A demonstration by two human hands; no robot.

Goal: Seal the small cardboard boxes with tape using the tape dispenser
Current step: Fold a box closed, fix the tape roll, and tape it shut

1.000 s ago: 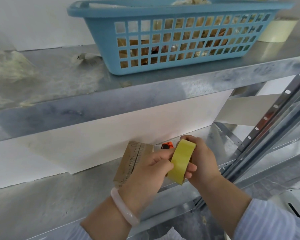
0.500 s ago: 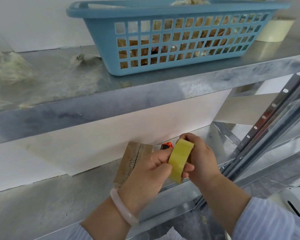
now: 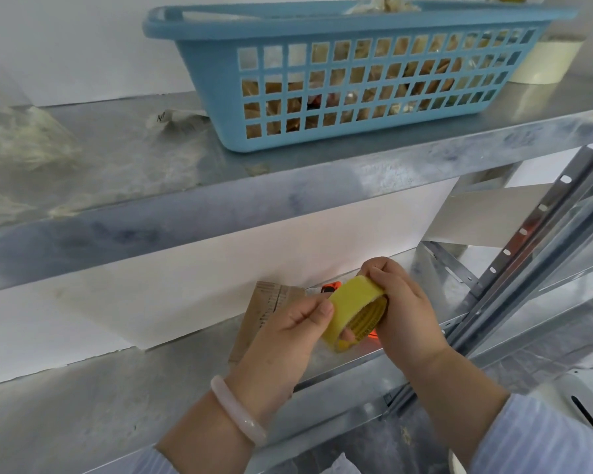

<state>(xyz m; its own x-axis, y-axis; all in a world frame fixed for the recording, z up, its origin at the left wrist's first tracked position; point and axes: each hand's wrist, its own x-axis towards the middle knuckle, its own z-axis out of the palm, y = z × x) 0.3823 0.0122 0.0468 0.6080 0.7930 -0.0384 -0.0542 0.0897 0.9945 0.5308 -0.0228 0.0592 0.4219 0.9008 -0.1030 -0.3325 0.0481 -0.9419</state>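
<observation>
Tape roll hangs just above the lower shelf, held in both your hands: your right hand curls over its top edge, your left hand pinches its near side. Flat cardboard lies on that shelf behind your left hand, 1 orange tool beside it. A loose grip could drop the roll past the shelf's front edge; careless picking may tear the tape's end.

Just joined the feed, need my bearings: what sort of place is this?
Probably a storeroom or packing area: galvanised metal shelving, a blue plastic basket on the upper shelf, flat cardboard on the lower one, a yellow tape roll held in front.
</observation>
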